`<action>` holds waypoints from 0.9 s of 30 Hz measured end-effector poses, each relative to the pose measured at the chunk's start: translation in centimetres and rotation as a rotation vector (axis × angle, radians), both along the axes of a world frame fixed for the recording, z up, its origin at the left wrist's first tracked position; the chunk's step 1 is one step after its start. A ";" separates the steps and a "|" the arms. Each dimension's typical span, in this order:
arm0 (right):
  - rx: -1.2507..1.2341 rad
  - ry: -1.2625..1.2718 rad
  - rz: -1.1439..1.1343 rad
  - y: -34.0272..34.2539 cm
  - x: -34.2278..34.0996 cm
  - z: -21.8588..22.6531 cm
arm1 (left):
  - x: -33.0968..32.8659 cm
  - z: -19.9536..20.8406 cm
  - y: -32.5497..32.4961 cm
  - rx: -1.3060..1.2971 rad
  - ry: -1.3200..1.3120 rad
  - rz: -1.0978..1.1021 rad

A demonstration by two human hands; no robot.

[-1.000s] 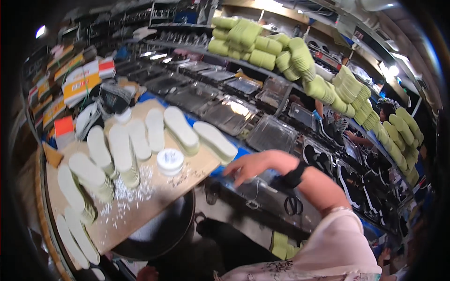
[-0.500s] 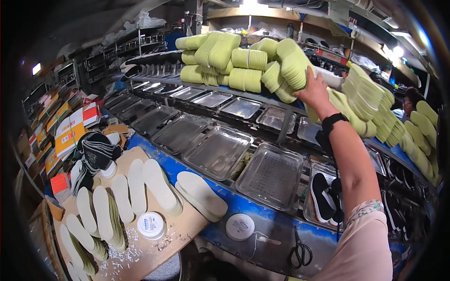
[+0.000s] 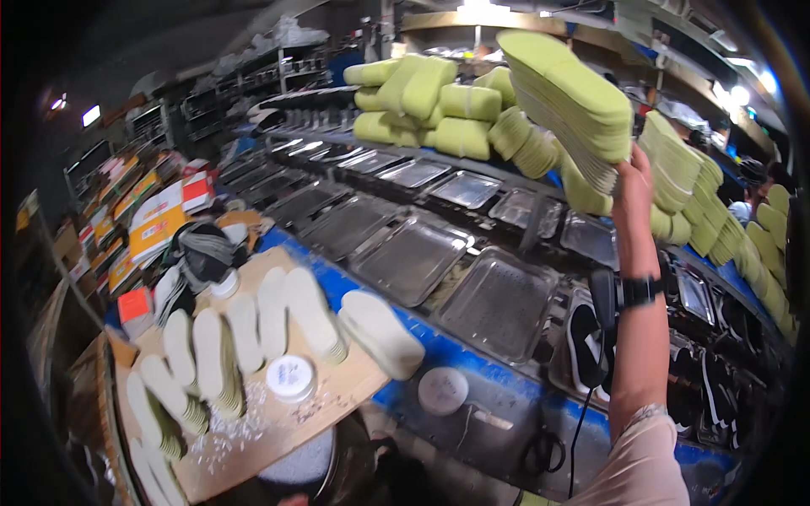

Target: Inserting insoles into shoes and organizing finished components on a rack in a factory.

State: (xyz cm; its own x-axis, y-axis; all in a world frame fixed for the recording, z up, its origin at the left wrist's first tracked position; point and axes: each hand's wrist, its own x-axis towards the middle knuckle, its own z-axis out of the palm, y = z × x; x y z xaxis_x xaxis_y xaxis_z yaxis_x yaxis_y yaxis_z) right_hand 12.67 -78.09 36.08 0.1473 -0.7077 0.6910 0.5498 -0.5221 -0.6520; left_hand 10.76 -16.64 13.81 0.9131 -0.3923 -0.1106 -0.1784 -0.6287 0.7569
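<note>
Raised at the upper right, my right hand [image 3: 634,181] is closed on the lower end of a thick stack of yellow-green insoles [image 3: 569,101]. The stack is tilted and held clear above the metal trays. Further stacks of yellow-green insoles [image 3: 462,139] are piled on the far shelf, to the left of the held one, and more insole bundles [image 3: 675,169] lie to its right. At the lower edge only a small blurred bit of my left hand [image 3: 294,501] shows, its fingers hidden.
Pale insole stacks [image 3: 218,358] and a round white tub [image 3: 290,379] sit on a brown board [image 3: 337,390] at near left. A second tub [image 3: 443,391] and black scissors [image 3: 542,453] lie on the bench. Metal trays [image 3: 498,304] run across the middle; black shoes [image 3: 582,346] stand right.
My right hand has lifted the insole stack off the pile, up and to the right. The view has shifted, and a bit of my left hand has appeared at the lower edge.
</note>
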 end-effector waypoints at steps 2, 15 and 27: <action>-0.058 -0.054 0.175 10.5 -0.3 -2.1 | 1.1 -0.5 1.1 -0.145 0.129 0.003; -0.961 0.474 0.752 52.3 -6.0 -31.5 | -1.7 -10.9 9.5 -0.837 -0.010 0.704; -0.958 0.731 0.822 55.2 -5.8 -35.1 | -4.5 -13.9 11.2 0.036 -0.433 0.589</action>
State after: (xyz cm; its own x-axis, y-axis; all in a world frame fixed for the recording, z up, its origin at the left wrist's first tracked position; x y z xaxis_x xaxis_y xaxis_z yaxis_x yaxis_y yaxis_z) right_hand 6.89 -22.89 0.99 0.7930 0.4269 0.4346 0.6068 -0.6168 -0.5013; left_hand 6.27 -5.46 -0.08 0.9363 0.1741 0.3049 -0.0822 -0.7357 0.6723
